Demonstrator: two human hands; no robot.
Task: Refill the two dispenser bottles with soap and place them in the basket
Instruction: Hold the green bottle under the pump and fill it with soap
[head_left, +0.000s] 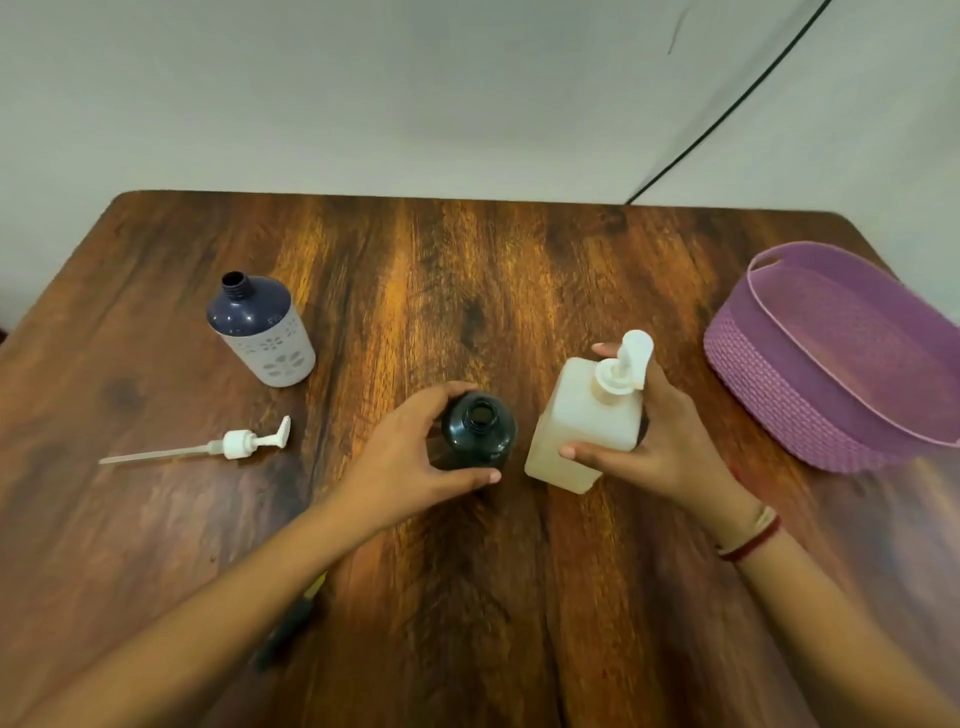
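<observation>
On the wooden table (519, 270), the left hand (410, 457) grips an open dark round bottle (480, 434) at centre. Just right of it, the right hand (660, 441) grips a cream square pump bottle (582, 421). The purple woven basket (779, 395) sits far right, an open navy-and-white bottle (262, 332) far left.

- You look down on a wooden table (363, 270) with dark brown, strongly streaked grain and rounded far corners. It fills your view from 3 through 6 to 9 o'clock.
- Behind it, at 12 o'clock, stands a plain pale wall (363, 93).
- A thin black cable (730, 111) runs down that wall from 1 o'clock to the table's far edge.
- A short dark mark (675, 37) sits on the wall near the cable.
- Soft light leaves a warm sheen along the tabletop's middle.
</observation>
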